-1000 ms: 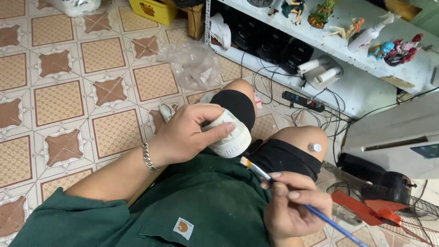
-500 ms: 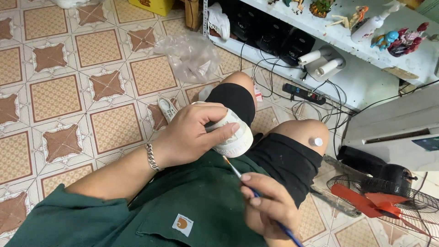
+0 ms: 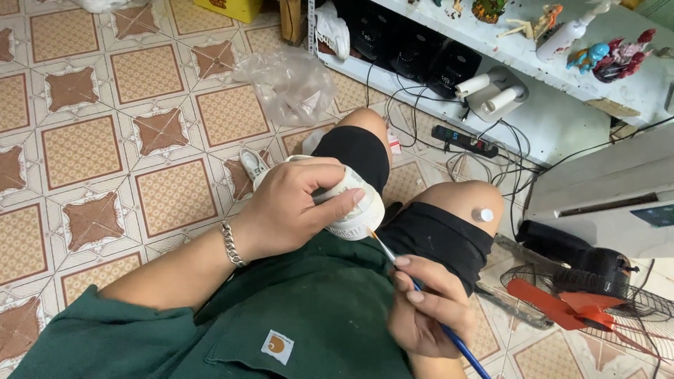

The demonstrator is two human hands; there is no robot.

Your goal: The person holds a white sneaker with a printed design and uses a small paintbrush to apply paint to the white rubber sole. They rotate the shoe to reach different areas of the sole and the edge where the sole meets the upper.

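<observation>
My left hand [image 3: 298,207] grips a white sneaker [image 3: 358,214] over my lap, fingers wrapped across its top, the heel end turned toward my right hand. My right hand [image 3: 425,309] holds a thin paintbrush [image 3: 421,291] with a blue handle like a pen; its bristle tip touches the lower edge of the sneaker's heel. A second white sneaker [image 3: 251,165] lies on the tiled floor just beyond my left hand. A small white blob [image 3: 483,215] sits on my right knee. A chain bracelet circles my left wrist.
A crumpled clear plastic bag [image 3: 291,84] lies on the patterned tile floor ahead. A white shelf [image 3: 562,77] with figurines, black boxes and tangled cables runs along the right. A power strip [image 3: 463,140] sits near my knee. A fan with red blades [image 3: 583,305] stands at lower right.
My right hand moved up and left, bringing the brush tip onto the sneaker's heel edge. My left hand kept its grip on the shoe, turning it slightly.
</observation>
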